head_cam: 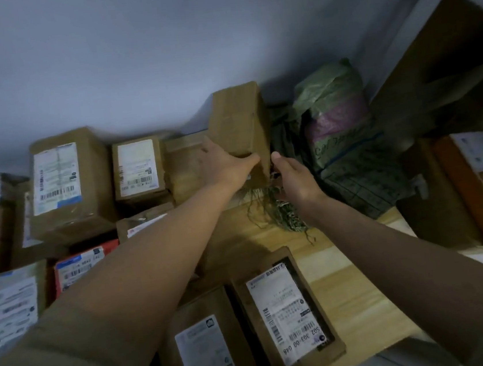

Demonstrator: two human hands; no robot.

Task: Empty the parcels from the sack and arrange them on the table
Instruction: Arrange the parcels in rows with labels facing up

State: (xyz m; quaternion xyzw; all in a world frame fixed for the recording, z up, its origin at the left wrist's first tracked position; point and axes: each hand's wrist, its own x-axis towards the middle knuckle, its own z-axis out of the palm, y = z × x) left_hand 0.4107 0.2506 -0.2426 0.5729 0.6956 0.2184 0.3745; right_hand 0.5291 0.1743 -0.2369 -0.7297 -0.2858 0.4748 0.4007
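While both arms reach toward the wall, left hand (223, 162) grips the plain brown box (238, 123) at its lower left edge, box tilted, just left of the green sack (339, 129). Right hand (292, 177) pinches the sack's frayed edge below the box.

Left hand (226, 166) grips plain brown box (238, 123) upright at wall; right hand (292, 177) just beside its lower corner, holding frayed green sack (341, 147) edge. Labelled parcels (66, 184) crowd wooden worktop (346, 264) left and near side
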